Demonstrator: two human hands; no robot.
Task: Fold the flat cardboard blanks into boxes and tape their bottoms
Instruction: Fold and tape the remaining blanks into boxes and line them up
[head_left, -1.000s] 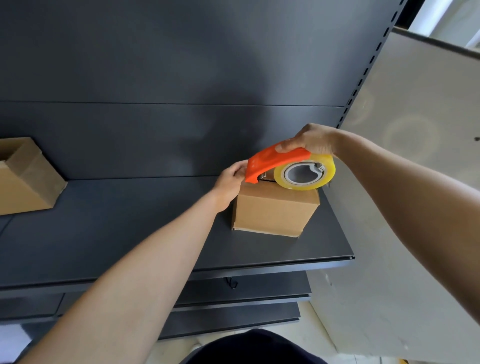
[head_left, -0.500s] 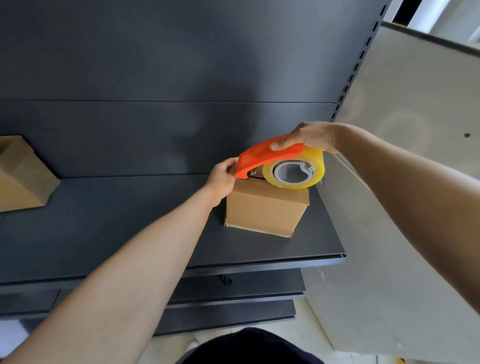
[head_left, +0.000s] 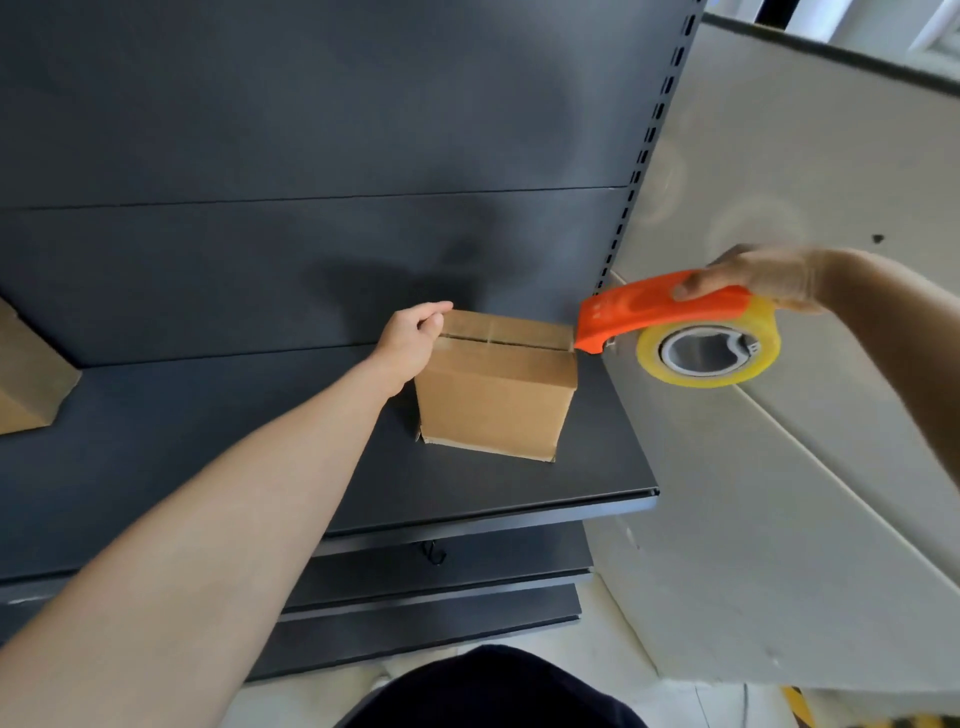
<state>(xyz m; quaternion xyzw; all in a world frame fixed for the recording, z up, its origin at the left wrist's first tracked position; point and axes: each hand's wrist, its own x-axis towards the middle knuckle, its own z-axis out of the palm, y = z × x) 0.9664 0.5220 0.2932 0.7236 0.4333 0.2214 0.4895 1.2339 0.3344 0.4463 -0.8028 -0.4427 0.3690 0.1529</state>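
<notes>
A small brown cardboard box (head_left: 496, 402) stands on the dark shelf (head_left: 208, 457), its closed flaps facing up with a glossy strip of clear tape along the seam. My left hand (head_left: 410, 340) presses on the box's top left corner. My right hand (head_left: 763, 278) grips an orange tape dispenser (head_left: 660, 309) carrying a yellowish roll of clear tape (head_left: 709, 349). The dispenser's nose sits at the box's top right edge, past the end of the seam. The right hand is blurred.
Another cardboard box (head_left: 26, 379) lies tilted at the far left of the shelf. A pale wall panel (head_left: 779, 467) rises right beside the shelf's right end. Lower shelves (head_left: 441, 587) jut out below.
The right hand has drawn the tape dispenser from the box's left side across the top to beyond its right edge, uncovering a taped seam. The left hand stays on the left corner.
</notes>
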